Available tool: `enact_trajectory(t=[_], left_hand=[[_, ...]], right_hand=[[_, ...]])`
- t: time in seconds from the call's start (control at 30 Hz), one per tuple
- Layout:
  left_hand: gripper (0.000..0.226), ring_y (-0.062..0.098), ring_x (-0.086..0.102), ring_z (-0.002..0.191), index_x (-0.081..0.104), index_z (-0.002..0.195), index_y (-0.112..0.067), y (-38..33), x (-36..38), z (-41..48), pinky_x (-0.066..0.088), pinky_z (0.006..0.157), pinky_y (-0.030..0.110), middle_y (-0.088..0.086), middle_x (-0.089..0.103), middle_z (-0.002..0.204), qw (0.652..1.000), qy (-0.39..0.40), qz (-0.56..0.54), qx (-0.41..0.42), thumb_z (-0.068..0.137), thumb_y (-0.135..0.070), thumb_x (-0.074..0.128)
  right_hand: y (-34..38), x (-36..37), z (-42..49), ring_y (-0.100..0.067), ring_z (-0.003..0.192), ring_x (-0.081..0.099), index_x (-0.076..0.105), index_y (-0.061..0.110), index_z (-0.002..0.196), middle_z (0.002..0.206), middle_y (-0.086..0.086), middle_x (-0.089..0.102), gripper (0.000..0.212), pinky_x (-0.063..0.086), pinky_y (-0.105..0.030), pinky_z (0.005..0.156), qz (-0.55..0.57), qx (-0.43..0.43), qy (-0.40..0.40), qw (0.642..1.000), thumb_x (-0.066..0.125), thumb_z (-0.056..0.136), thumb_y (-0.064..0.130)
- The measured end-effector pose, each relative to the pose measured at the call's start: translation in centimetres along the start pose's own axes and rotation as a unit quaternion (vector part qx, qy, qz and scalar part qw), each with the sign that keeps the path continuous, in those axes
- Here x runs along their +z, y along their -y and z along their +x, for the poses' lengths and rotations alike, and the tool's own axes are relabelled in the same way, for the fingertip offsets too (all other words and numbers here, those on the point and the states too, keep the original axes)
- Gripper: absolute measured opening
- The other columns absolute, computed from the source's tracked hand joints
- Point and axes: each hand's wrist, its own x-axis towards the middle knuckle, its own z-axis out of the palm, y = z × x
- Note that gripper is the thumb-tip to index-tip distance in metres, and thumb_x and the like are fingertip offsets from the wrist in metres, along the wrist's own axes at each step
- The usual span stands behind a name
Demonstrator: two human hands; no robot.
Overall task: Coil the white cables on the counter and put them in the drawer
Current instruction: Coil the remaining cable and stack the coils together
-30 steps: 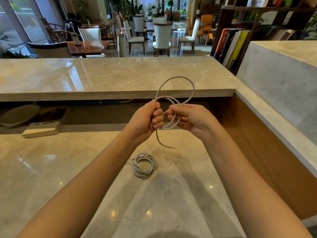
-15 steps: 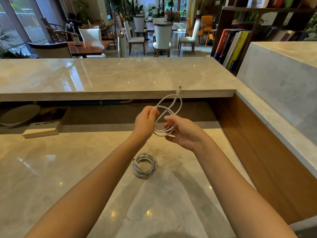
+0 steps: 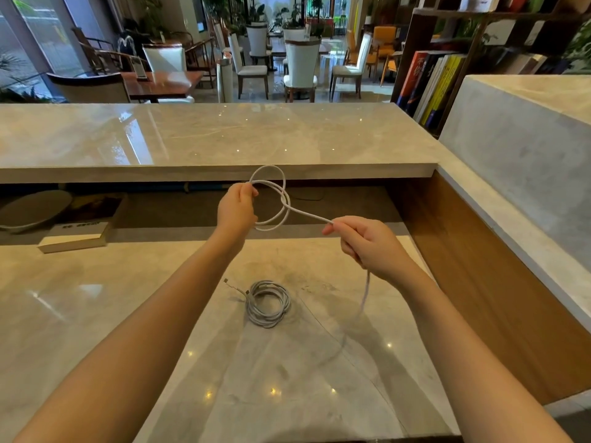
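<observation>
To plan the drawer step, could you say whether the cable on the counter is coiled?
Coiled: the cable lies in tight round loops, one end sticking out.

Bare counter (image 3: 96,314) left of coil (image 3: 268,303) and in front of it: open reach. Right of coil: slack end of cable (image 3: 283,197) dangling from right hand (image 3: 371,247), wood panel (image 3: 479,282) walling that side beyond. Above and behind coil: cable loop strung between right hand and left hand (image 3: 236,209), barring that path. Farther behind: ledge (image 3: 224,139) overhang; under it, far left of coil, book (image 3: 76,236) and dish (image 3: 32,212).
</observation>
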Motion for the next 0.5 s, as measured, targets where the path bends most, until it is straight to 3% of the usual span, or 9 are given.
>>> enact_trajectory(t=[0.13,0.27,0.33,0.37,0.43,0.5], left_hand=[[0.027,0.013,0.041,0.061,0.054,0.095,-0.012,-0.7,-0.3,0.6,0.040,0.056,0.025,0.000,0.043,0.071,1.000,-0.009,0.020,0.004,0.101,-0.026,0.032],[0.031,0.012,0.044,0.063,0.057,0.103,-0.010,-0.8,-0.7,1.0,0.041,0.058,0.024,-0.001,0.046,0.073,0.998,-0.033,0.045,0.011,0.101,-0.028,0.033],[0.029,0.009,0.040,0.058,0.058,0.100,-0.009,-1.3,-1.0,0.9,0.039,0.055,0.022,-0.002,0.044,0.069,0.999,-0.014,-0.041,-0.023,0.101,-0.027,0.034],[0.028,0.008,0.036,0.054,0.057,0.095,-0.009,-1.7,-1.1,0.9,0.035,0.051,0.020,-0.002,0.041,0.066,0.989,0.005,-0.138,-0.061,0.101,-0.026,0.035],[0.030,0.007,0.029,0.046,0.053,0.086,-0.008,-2.6,-1.4,0.6,0.029,0.044,0.017,-0.003,0.037,0.059,0.912,0.051,-0.381,-0.146,0.101,-0.026,0.034],[0.031,0.006,0.027,0.041,0.051,0.084,-0.007,-2.8,-1.2,0.1,0.028,0.039,0.016,-0.003,0.037,0.056,0.822,0.088,-0.526,-0.201,0.101,-0.027,0.034]], right_hand=[[-0.1,-1.2,-1.6,-0.001,0.043,0.039,0.068,0.020,0.090,0.049,0.009,0.043,0.027,0.031,-0.010,0.045,-0.001,-0.008,-0.014,1.000,0.043,0.098,0.025],[0.5,-2.5,-3.3,-0.002,0.044,0.041,0.070,0.012,0.091,0.046,0.011,0.046,0.027,0.033,-0.009,0.047,0.016,-0.021,0.024,0.999,0.045,0.096,0.020],[0.1,-2.5,-3.6,-0.003,0.048,0.045,0.071,0.015,0.090,0.049,0.011,0.050,0.025,0.036,-0.011,0.051,-0.007,-0.017,0.010,1.000,0.047,0.096,0.020],[-0.3,-2.2,-3.3,-0.003,0.054,0.049,0.071,0.017,0.089,0.053,0.012,0.054,0.024,0.040,-0.014,0.055,-0.033,-0.009,-0.004,0.999,0.048,0.095,0.022],[-1.5,-1.5,-2.0,-0.009,0.074,0.055,0.071,0.021,0.091,0.072,0.010,0.061,0.021,0.045,-0.023,0.067,-0.114,0.011,-0.022,0.993,0.051,0.094,0.025],[-2.9,-0.8,-0.1,-0.014,0.090,0.053,0.072,0.022,0.098,0.090,0.004,0.058,0.020,0.043,-0.027,0.074,-0.194,0.030,-0.009,0.981,0.053,0.093,0.027]])
